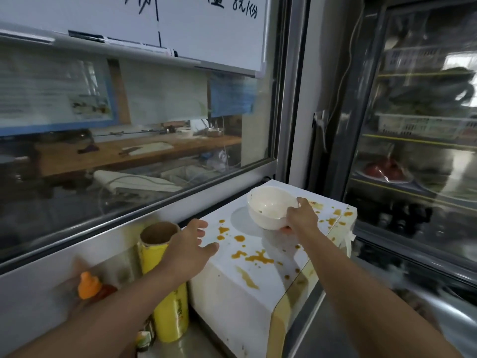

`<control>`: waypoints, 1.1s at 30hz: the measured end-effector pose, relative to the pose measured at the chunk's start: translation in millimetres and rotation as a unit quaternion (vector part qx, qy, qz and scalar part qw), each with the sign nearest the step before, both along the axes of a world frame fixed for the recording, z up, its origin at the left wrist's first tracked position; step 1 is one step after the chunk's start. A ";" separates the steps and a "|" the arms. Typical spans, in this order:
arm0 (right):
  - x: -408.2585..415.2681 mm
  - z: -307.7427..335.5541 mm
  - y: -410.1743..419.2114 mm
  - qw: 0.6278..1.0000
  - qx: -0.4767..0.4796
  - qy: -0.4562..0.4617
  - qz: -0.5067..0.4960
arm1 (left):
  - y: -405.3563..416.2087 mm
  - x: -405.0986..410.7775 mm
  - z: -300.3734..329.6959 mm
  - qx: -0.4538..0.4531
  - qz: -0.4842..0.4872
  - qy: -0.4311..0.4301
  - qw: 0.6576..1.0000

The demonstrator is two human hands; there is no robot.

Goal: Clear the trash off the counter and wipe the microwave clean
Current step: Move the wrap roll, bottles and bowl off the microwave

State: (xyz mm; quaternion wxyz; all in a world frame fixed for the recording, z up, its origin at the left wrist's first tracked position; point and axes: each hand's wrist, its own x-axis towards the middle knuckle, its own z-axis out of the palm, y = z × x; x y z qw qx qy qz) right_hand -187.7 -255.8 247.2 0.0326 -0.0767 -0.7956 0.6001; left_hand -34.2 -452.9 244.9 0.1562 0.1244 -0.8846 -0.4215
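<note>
Head view: right hand (300, 215) grips white bowl (268, 210) by rim, fingers curled round its edge, above stained microwave (247, 277) top. Left hand (192, 244) hovers, fingers spread, holding nothing. Advice: lift bowl level, avoid drips, clear orange sauce spots (258, 257) afterwards.

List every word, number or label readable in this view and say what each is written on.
"8元/份": handwritten in black marker on the whiteboard, top edge of the view.
Other marker strokes on the whiteboard: cut off by the frame, unreadable.
Print on the yellow cling film roll: dark lettering, too blurred to read.
Posters behind the glass window: text too small and blurred to read.
Microwave, white bowl: no text visible.
</note>
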 end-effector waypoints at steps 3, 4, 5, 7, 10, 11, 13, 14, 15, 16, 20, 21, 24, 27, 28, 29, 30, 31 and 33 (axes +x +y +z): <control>23.9 8.6 -4.6 1.000 -0.017 0.016 0.019 | -8.8 21.2 2.3 -0.005 0.006 -0.001 1.000; 33.4 11.3 -6.3 0.999 -0.019 0.021 0.025 | -11.8 29.5 3.1 -0.004 0.009 0.002 1.000; 43.6 13.7 -8.2 0.999 -0.023 0.025 0.031 | -14.5 38.2 3.7 0.001 0.012 0.005 1.000; 66.8 18.4 -13.2 0.998 -0.029 0.029 0.047 | -20.9 58.4 4.3 0.013 0.015 0.009 1.000; 106.3 24.3 -24.5 0.996 -0.030 0.019 0.080 | -34.2 93.6 2.3 0.022 0.017 0.000 1.000; 120.1 24.9 -29.5 0.995 -0.032 0.012 0.091 | -39.1 106.0 0.7 0.027 0.019 -0.006 0.999; 147.0 22.7 -41.5 0.993 -0.035 -0.003 0.112 | -49.6 131.9 -4.3 0.045 0.033 -0.011 0.998; 159.9 20.2 -48.2 0.992 -0.036 -0.010 0.120 | -54.5 144.8 -6.9 0.057 0.044 -0.012 0.997; 172.5 16.6 -55.1 0.991 -0.039 -0.017 0.128 | -59.7 157.7 -10.2 0.072 0.054 -0.015 0.996; 184.3 11.8 -62.2 0.990 -0.042 -0.023 0.135 | -64.8 169.5 -14.1 0.088 0.064 -0.017 0.994; 223.2 -13.6 -87.8 0.986 -0.031 -0.047 0.154 | -84.7 211.8 -33.0 0.108 0.087 -0.031 0.990; 231.2 -21.5 -94.0 0.985 -0.022 -0.051 0.162 | -89.6 220.4 -38.7 0.111 0.091 -0.036 0.989; 253.8 -47.2 -114.4 0.981 0.000 -0.080 0.176 | -104.4 247.4 -60.0 0.133 0.116 -0.065 0.982; 271.2 -73.9 -131.2 0.977 0.020 -0.103 0.186 | -115.7 267.7 -83.8 0.158 0.139 -0.085 0.974; 276.2 -82.8 -136.7 0.975 0.030 -0.105 0.194 | -117.9 273.0 -91.7 0.156 0.146 -0.096 0.972; 280.7 -91.1 -142.1 0.973 0.039 -0.107 0.200 | -120.0 277.9 -99.6 0.157 0.151 -0.108 0.970; 284.8 -99.3 -147.6 0.972 0.045 -0.109 0.205 | -121.8 282.4 -107.4 0.159 0.153 -0.120 0.968; 288.4 -107.5 -152.6 0.970 0.050 -0.112 0.210 | -123.3 286.3 -114.8 0.165 0.155 -0.132 0.965; 293.9 -122.7 -161.5 0.965 0.059 -0.123 0.223 | -127.6 292.7 -129.1 0.167 0.161 -0.147 0.961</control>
